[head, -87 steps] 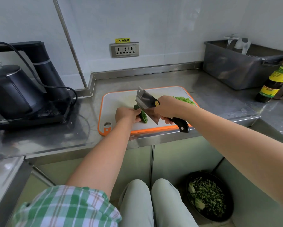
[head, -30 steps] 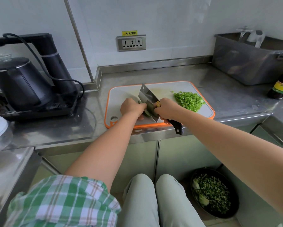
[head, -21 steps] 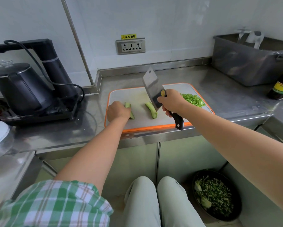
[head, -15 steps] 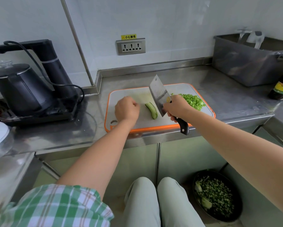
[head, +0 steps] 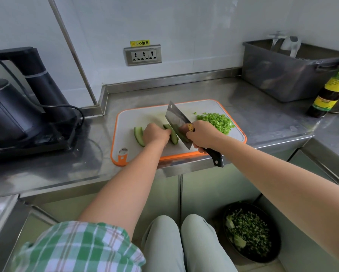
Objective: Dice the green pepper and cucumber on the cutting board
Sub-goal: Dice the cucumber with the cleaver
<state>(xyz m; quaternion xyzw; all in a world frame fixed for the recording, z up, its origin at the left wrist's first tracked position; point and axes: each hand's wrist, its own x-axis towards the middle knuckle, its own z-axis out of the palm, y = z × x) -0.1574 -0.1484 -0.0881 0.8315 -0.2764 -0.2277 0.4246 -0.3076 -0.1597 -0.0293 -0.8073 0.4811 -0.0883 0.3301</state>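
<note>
One cucumber half (head: 173, 137) is held by the curled left grip (head: 155, 134); the right grip (head: 203, 135) clasps the cleaver (head: 176, 120); better tuck fingertips back.

Counter (head: 262, 116) — cutting board (head: 145, 116), kettle base (head: 47, 141), bin (head: 282, 75)

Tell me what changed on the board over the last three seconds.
The cleaver, gripped by the right hand, finished a lengthwise cut, rose, and is back down at the cucumber half that the left hand now holds. Before that, the left hand moved the other half to the left side of the board and let go. The diced pepper stayed put.
</note>
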